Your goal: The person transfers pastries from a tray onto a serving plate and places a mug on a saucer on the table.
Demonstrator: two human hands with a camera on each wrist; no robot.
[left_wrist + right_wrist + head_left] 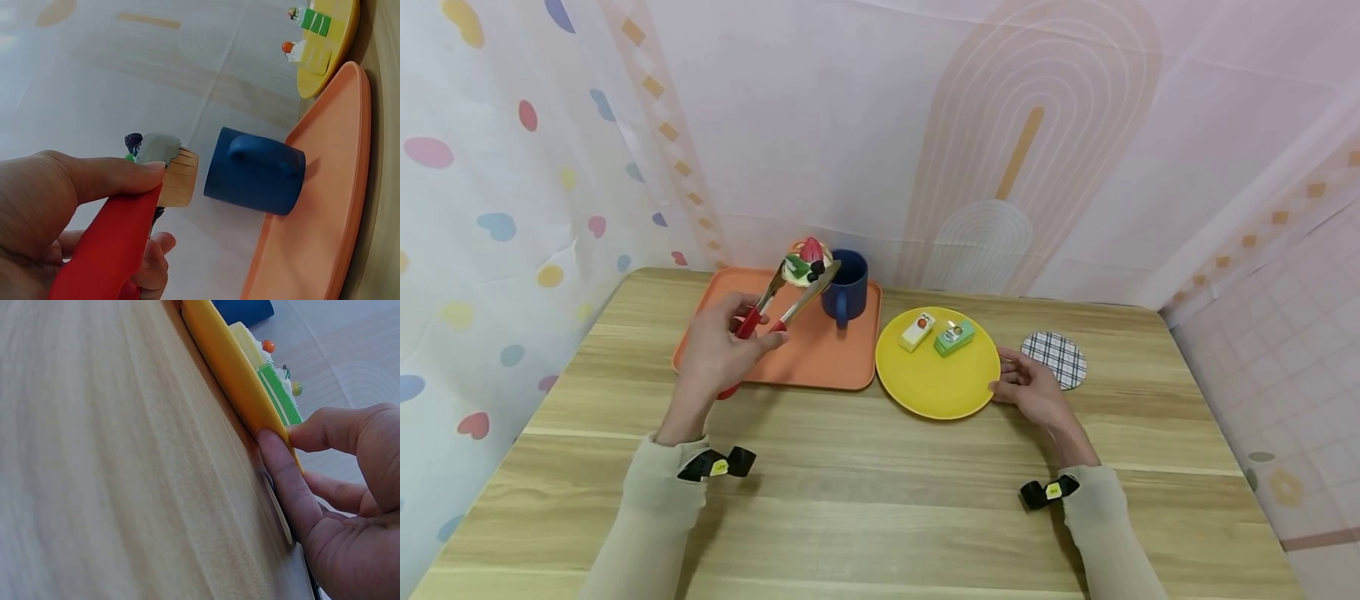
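In the head view my left hand (718,346) grips red-handled metal tongs (748,323) above the orange tray. Between the tong tips is a toy fruit tart (807,265) with a strawberry, dark berries and a green leaf. The left wrist view shows the tart (178,175) beside the blue mug (253,170), raised off the tray. My right hand (1033,387) pinches the right rim of a yellow plate (936,387), thumb and fingers on opposite faces. Two toy cake slices, one cream (917,332) and one green (955,337), sit on the plate's far half.
The orange tray (820,371) lies at the back left, with the blue mug (847,283) standing near its back right corner. A checked round coaster (1055,358) lies just right of my right hand. Patterned cloth (820,125) hangs behind the wooden table (880,517).
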